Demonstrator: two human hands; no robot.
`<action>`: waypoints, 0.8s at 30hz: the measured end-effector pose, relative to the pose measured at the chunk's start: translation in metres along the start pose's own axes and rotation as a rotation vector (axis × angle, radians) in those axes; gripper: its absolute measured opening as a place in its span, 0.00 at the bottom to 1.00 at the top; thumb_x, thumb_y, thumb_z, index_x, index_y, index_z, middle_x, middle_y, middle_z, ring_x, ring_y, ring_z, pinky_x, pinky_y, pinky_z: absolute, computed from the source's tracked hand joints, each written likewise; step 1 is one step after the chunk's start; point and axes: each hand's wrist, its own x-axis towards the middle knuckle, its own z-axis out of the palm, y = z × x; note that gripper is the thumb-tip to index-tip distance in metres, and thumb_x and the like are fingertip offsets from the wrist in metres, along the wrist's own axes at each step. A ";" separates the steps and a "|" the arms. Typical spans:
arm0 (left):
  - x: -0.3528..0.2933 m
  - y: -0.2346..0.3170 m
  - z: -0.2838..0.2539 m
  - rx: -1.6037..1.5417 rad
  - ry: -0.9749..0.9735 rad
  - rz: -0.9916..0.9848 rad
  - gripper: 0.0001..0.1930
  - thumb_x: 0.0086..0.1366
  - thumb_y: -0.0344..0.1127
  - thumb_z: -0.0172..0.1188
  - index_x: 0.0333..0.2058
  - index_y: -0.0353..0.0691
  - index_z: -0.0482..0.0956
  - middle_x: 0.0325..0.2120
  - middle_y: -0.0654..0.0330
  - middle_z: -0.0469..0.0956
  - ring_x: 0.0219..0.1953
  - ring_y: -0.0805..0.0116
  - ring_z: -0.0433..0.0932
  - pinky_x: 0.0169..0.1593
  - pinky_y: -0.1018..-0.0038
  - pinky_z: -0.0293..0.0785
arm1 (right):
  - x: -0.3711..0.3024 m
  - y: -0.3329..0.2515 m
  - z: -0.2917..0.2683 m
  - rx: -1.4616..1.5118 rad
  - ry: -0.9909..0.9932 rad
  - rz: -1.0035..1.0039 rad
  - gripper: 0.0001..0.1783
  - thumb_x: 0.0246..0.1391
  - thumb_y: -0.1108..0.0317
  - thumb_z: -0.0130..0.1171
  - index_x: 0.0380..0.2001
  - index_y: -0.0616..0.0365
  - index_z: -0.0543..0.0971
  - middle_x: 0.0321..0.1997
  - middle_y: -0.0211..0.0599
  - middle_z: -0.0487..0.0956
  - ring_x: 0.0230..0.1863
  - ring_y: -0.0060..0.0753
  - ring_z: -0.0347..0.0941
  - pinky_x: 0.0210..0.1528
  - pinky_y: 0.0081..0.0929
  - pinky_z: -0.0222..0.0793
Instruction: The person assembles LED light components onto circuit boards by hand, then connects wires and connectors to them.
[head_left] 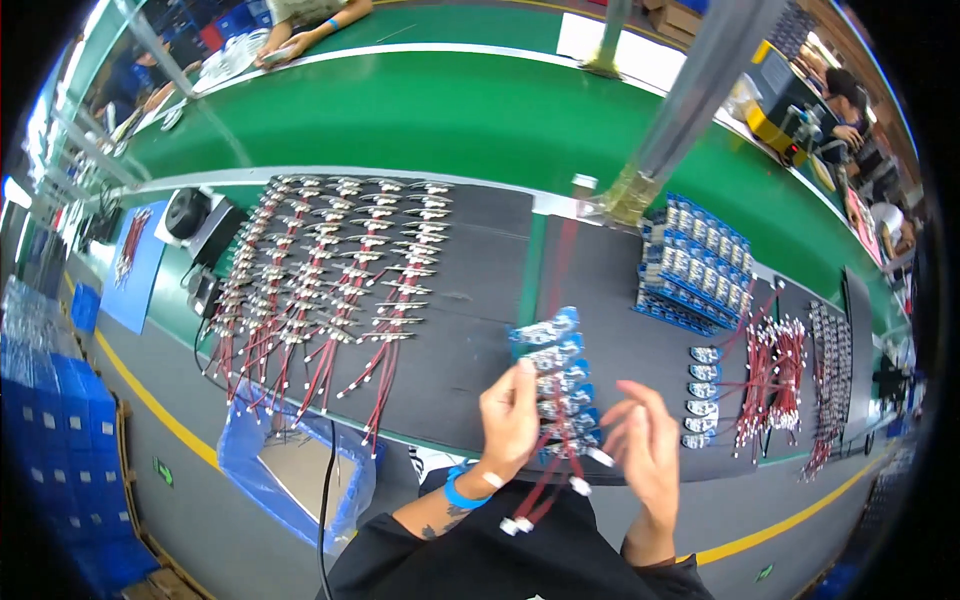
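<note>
My left hand [510, 415] is closed on the left edge of a blue circuit board panel [565, 375], a strip of several small boards. Red wire leads [562, 425] with white plugs hang from the panel's near end, over my lap. Just right of the panel, my right hand [645, 450] is raised with its fingers apart and nothing seen in them. A blurred red lead with a white plug [585, 182] stretches up beyond the panel; its lower end is not clear.
Wired parts in rows [350, 260] cover the mat's left side. Stacked blue panels [695, 262] stand at the right, near a row of small boards [704, 398] and bundled red leads [775, 375]. A metal post [690, 110] rises behind. A blue-lined bin [290, 460] sits below left.
</note>
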 end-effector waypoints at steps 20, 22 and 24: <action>-0.018 0.018 -0.018 0.615 -0.690 0.460 0.12 0.65 0.35 0.52 0.25 0.34 0.72 0.12 0.50 0.69 0.15 0.50 0.69 0.20 0.62 0.61 | 0.033 0.057 0.031 0.348 0.104 0.204 0.12 0.63 0.64 0.46 0.30 0.58 0.74 0.23 0.22 0.72 0.22 0.11 0.65 0.23 0.14 0.60; -0.019 0.015 -0.018 0.581 -0.758 0.419 0.11 0.64 0.36 0.54 0.26 0.34 0.72 0.12 0.51 0.69 0.14 0.51 0.68 0.20 0.63 0.60 | 0.031 0.062 0.030 0.338 0.126 0.155 0.11 0.63 0.65 0.46 0.30 0.58 0.74 0.23 0.23 0.73 0.23 0.12 0.64 0.24 0.15 0.60; -0.017 0.019 -0.024 0.591 -0.788 0.326 0.09 0.65 0.35 0.53 0.31 0.34 0.74 0.14 0.50 0.71 0.15 0.52 0.70 0.21 0.63 0.62 | 0.033 0.055 0.038 0.243 0.134 0.140 0.13 0.62 0.61 0.48 0.25 0.54 0.72 0.20 0.20 0.67 0.21 0.12 0.58 0.22 0.16 0.52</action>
